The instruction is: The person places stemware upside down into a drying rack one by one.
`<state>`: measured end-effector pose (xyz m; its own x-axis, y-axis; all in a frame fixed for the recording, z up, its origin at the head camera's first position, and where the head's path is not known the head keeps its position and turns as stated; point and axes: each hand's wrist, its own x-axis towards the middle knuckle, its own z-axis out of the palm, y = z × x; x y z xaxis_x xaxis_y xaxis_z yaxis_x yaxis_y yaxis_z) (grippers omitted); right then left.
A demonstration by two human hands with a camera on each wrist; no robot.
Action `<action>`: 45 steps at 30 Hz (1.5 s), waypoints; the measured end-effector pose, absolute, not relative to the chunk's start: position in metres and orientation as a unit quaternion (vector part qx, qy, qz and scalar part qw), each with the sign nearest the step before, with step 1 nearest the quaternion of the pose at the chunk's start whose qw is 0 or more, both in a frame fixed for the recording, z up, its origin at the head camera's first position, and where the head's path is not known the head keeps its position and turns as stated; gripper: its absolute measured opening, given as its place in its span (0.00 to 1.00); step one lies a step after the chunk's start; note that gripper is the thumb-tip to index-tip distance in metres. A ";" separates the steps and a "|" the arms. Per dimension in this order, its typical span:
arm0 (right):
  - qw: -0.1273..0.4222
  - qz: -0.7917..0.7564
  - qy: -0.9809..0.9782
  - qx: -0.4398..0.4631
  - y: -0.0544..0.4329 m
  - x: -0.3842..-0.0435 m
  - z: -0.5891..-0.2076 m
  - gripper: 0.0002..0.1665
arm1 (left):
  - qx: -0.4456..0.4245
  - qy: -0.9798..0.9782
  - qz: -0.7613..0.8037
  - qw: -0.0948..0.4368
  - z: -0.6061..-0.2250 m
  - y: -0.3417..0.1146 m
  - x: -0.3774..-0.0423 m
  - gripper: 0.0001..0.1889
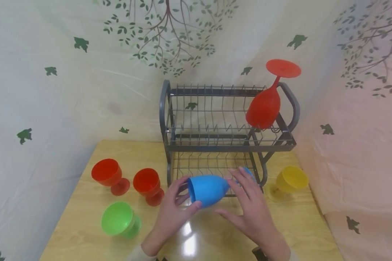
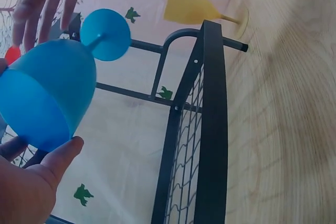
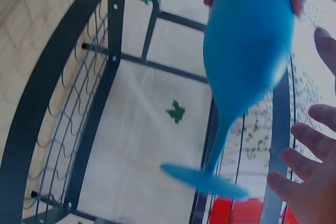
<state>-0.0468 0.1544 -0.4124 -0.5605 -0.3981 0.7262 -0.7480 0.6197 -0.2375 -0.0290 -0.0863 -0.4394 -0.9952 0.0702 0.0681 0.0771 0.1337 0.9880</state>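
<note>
A blue plastic goblet (image 1: 209,190) is held on its side in front of the dish rack's lower tier, its mouth toward the left. My left hand (image 1: 172,212) grips it near the rim, thumb on the near side and fingers on the far side. Around the stem end hovers my right hand (image 1: 253,210), fingers spread. In the right wrist view a gap shows between the right hand's fingers (image 3: 302,163) and the blue goblet (image 3: 247,40). The left wrist view shows the left thumb (image 2: 62,158) against the goblet's rim.
A dark two-tier dish rack (image 1: 230,148) stands at the back, with a red goblet (image 1: 264,107) upside down and tilted on its upper right. Two red cups (image 1: 106,172) (image 1: 147,182) and a green cup (image 1: 117,218) stand left. A yellow goblet (image 1: 292,179) is at right.
</note>
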 end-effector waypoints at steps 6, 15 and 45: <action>0.374 0.319 -0.811 0.316 0.164 -0.051 -0.411 0.47 | -0.020 -0.719 -0.694 -0.009 -0.443 -0.092 -0.029 0.38; 0.355 0.395 -0.817 0.224 0.178 -0.052 -0.422 0.54 | -0.058 -0.682 -0.728 0.030 -0.448 -0.095 -0.029 0.36; 0.087 0.667 -0.737 0.070 0.160 -0.039 -0.422 0.44 | -0.083 -0.602 -0.791 0.070 -0.444 -0.091 -0.033 0.36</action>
<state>-0.0386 0.1603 -0.4217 -0.9752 0.0125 0.2211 -0.2187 0.1017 -0.9705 -0.0333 -0.0912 -0.4438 -0.9764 -0.0112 0.2158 0.2109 -0.2662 0.9406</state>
